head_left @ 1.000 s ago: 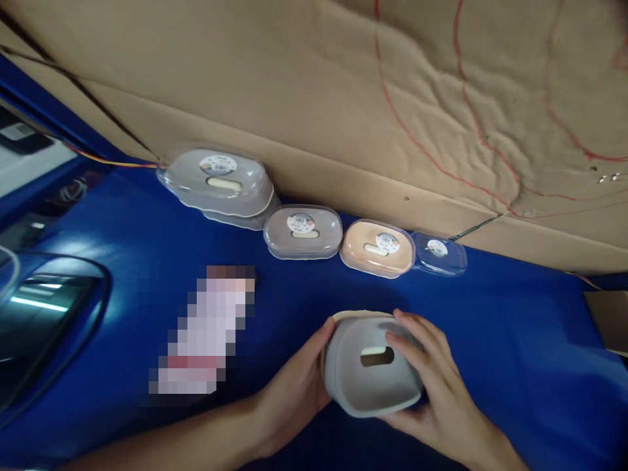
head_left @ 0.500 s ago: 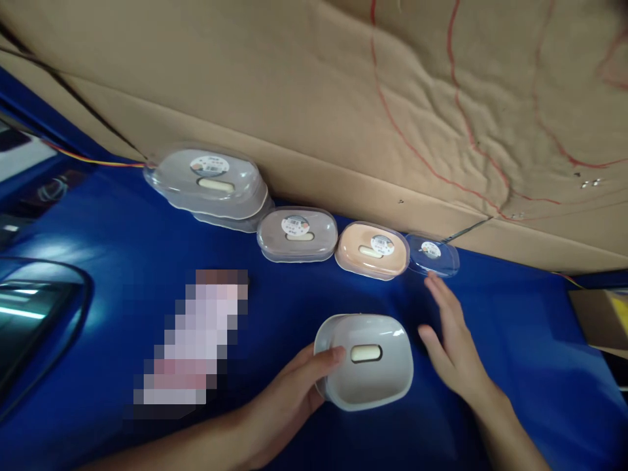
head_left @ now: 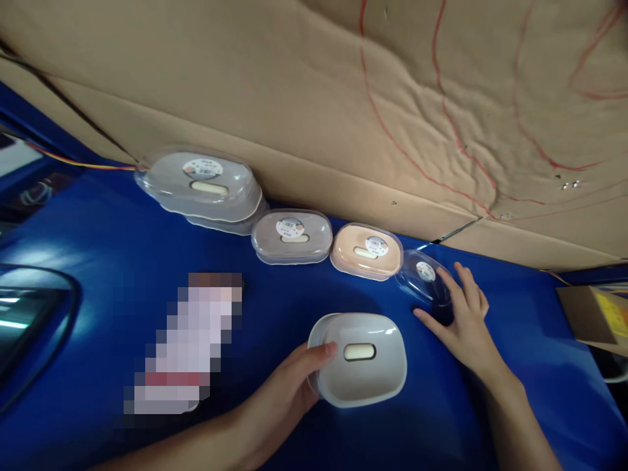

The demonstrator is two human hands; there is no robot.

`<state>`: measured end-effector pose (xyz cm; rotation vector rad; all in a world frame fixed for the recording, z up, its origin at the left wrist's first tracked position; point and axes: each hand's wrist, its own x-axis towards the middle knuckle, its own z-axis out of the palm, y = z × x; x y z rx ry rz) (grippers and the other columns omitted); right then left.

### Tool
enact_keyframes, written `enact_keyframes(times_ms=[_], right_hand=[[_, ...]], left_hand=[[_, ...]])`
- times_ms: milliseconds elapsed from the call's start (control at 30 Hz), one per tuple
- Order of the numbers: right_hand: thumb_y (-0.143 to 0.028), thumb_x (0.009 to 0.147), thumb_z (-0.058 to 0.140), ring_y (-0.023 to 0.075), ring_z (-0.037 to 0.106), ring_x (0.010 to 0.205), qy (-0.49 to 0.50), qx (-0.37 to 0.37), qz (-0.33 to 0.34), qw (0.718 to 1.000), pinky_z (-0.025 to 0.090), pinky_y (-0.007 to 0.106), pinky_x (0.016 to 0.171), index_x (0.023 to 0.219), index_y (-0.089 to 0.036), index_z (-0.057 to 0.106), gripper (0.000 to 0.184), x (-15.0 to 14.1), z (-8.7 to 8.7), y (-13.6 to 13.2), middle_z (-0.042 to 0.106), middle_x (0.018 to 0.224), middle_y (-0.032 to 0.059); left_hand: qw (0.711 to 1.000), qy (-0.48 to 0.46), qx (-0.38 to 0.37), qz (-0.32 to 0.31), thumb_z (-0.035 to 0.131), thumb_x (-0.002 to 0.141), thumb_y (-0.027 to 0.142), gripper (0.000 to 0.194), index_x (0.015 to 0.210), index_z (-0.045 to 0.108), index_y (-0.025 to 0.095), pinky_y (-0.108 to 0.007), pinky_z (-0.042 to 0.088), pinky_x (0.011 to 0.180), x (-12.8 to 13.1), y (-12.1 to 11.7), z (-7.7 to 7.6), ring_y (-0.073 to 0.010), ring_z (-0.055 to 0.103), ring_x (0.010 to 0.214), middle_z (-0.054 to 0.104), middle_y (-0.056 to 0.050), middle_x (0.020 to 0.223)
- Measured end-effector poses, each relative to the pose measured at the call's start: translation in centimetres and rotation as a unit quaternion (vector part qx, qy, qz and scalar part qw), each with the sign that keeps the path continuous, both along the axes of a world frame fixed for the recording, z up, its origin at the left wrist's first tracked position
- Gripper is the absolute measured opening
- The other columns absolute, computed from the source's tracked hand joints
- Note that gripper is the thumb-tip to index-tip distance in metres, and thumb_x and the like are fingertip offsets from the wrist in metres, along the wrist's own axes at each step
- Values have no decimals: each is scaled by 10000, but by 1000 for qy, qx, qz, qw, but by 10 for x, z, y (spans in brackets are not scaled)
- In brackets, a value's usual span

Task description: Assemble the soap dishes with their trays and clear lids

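My left hand grips a light grey soap dish, thumb inside the bowl and fingers round its outer side. The dish is tilted so its inside faces me, with a cream-coloured oblong piece in its floor. My right hand is open, its fingers spread at the right end of a clear plastic lid with a round label. The index fingertip touches the lid near its label; the thumb is apart, in front of the near edge. Left of the lid lies a peach soap dish under a clear lid.
A grey-mauve lidded dish and a larger stack of grey lidded dishes line the cardboard wall. A pixelated object lies on the blue surface. Right stands a cardboard box; left, a black cable.
My right hand has moved right and reached round the clear lid's end. The lid has turned, its right end coming towards me. My left hand still holds the grey dish.
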<state>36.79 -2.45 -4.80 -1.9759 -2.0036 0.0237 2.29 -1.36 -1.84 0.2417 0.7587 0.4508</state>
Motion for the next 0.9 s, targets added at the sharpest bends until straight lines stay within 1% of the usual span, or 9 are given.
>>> enact_keyframes(times_ms=[100, 233, 400, 467, 533, 633, 700, 767, 900], right_hand=[[-630, 968, 674, 428, 360, 1579, 44, -8, -9, 999, 320, 713, 1211, 1631, -313, 370, 795, 9, -2, 4, 375, 1705, 172], [-585, 937, 741, 370, 525, 1468, 106, 20, -29, 994, 423, 615, 1209, 1539, -281, 511, 712, 13, 0, 6, 558, 1565, 146], [-531, 950, 745, 366, 598, 1399, 217, 67, -108, 968, 437, 646, 1201, 1540, -278, 517, 681, 2, 8, -3, 594, 1542, 127], [-495, 983, 708, 382, 547, 1459, 274, 91, -72, 955, 424, 660, 1212, 1555, -272, 499, 648, -10, 12, -12, 547, 1593, 141], [-505, 999, 675, 413, 472, 1520, 288, 91, 14, 953, 421, 672, 1213, 1550, -273, 517, 618, -26, 18, -23, 503, 1631, 152], [-595, 982, 657, 452, 498, 1490, 243, 72, 159, 954, 491, 673, 1152, 1542, -286, 551, 649, -51, 25, -37, 494, 1636, 157], [-625, 978, 649, 445, 540, 1453, 214, 62, 227, 948, 531, 650, 1117, 1563, -282, 535, 688, -64, 26, -42, 484, 1643, 153], [-616, 986, 648, 429, 539, 1454, 203, 53, 261, 942, 543, 627, 1114, 1586, -274, 507, 705, -73, 24, -44, 463, 1658, 148], [-579, 989, 670, 409, 510, 1485, 206, 30, 265, 942, 545, 599, 1128, 1596, -280, 487, 701, -79, 17, -42, 438, 1675, 137]], left_hand=[[1000, -2, 0, -7, 780, 869, 567, 535, 1256, 772, 197, -488, 405, 1182, 0, 1, 2, -365, 649, 1303, 796, -99, 1297], [1000, -7, 11, -11, 763, 884, 556, 514, 1240, 786, 186, -464, 436, 1148, 0, 1, 5, -355, 671, 1261, 813, -94, 1249], [1000, -10, 7, -4, 707, 942, 528, 467, 1256, 782, 191, -425, 460, 1116, -1, 1, 4, -335, 662, 1278, 810, -81, 1261], [1000, -22, 10, -2, 680, 971, 519, 456, 1275, 774, 192, -428, 442, 1145, -1, 1, 0, -331, 643, 1318, 799, -83, 1294], [999, -34, 10, 6, 650, 994, 541, 478, 1326, 751, 212, -434, 405, 1192, -1, 1, -3, -323, 598, 1390, 771, -76, 1363], [999, -43, 8, 10, 602, 998, 640, 582, 1422, 691, 251, -457, 362, 1235, 1, 2, -5, -325, 529, 1474, 714, -65, 1463], [999, -49, 13, 2, 578, 988, 691, 647, 1446, 671, 243, -484, 360, 1236, 2, 4, -3, -345, 533, 1470, 702, -84, 1478], [998, -54, 18, -1, 567, 986, 704, 673, 1439, 672, 218, -504, 356, 1237, 2, 5, -1, -362, 552, 1449, 706, -110, 1467], [999, -48, 19, 1, 590, 963, 722, 688, 1406, 687, 204, -516, 333, 1254, 2, 6, 0, -368, 540, 1461, 713, -123, 1454]])
